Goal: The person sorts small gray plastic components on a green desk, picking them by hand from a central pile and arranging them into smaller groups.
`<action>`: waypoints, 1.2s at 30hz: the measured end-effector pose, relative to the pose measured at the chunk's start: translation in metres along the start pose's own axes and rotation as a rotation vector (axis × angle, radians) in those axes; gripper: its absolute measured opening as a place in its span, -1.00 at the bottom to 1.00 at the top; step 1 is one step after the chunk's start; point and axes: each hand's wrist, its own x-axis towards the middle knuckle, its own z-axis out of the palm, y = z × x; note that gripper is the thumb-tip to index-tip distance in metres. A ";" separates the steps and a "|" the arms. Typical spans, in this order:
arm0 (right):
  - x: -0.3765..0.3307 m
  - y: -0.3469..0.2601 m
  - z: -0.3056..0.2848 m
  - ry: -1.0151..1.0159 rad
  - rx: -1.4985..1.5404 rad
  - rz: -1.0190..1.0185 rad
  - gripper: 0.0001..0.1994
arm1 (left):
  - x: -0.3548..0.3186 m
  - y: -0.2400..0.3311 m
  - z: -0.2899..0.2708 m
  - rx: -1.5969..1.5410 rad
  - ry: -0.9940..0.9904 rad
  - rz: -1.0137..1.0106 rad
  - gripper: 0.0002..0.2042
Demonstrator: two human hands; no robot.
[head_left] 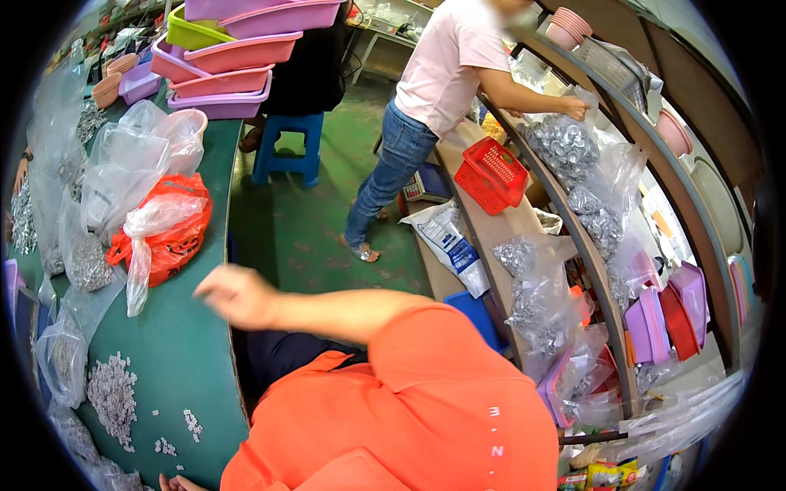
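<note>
Green table point(192, 360) as landmark: the right hand point(233, 295), blurred, hovers over its edge, grip indeterminable; a heap of small pale grey parts point(113, 397) lies nearby; left fingertips point(176, 483) touch its near edge.

Orange short-sleeve polo shirt w/ collar, dark trousers, bare forearms

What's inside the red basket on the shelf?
The red basket sits tilted on the wooden shelf, and through its open top only its own mesh walls show. Nothing is visible inside, though its bottom corner is hidden from this angle.
</note>
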 end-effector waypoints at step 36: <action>-0.167 -0.178 -0.746 0.861 -1.594 1.582 -0.22 | -0.044 0.018 0.014 -0.008 0.090 0.116 -0.67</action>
